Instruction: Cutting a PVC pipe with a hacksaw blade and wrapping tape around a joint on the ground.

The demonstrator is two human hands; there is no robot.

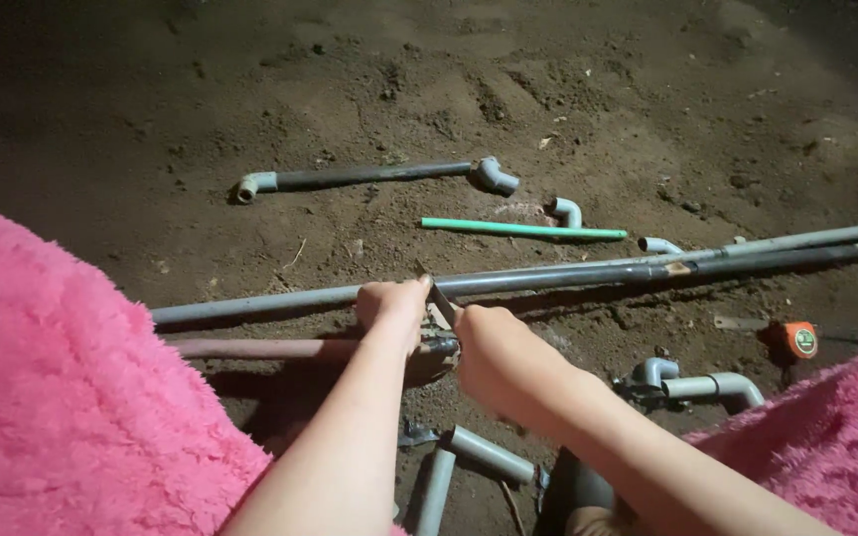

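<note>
Pink fluffy fabric (62, 397) filled the lower left corner of the head view and hid the ground there; a second patch of the same pink fabric (826, 437) closed off the lower right corner. Between them lay loose brown dirt (508, 89), open and bare across the whole upper half, which left the widest free room above the pipes.

At upper left a grey pipe with elbow fittings on both ends (369, 176) lay alone on the soil. Below it a long grey pipe (250, 306) ran across the ground from the left fabric towards the right edge, with a reddish-brown pipe (260, 348) just beneath and near parallel to it.

The left hand (389, 308) was clenched round the pipes where they came together, fingers curled over the top. Touching it on the right, the right hand (494, 357) was closed on a thin blade-like tool (441, 301), its kind unclear, whose upper end stood tilted against the long pipe. What lay under the palm was hidden.

Near the wrists short grey pipe offcuts (469, 457) lay on the dirt. Further right sat a green rod (523, 229), a loose grey elbow (566, 210), a grey pipe joined to elbow fittings (697, 382), and an orange tape measure (799, 340) just beside the right fabric. No container showed anywhere.
</note>
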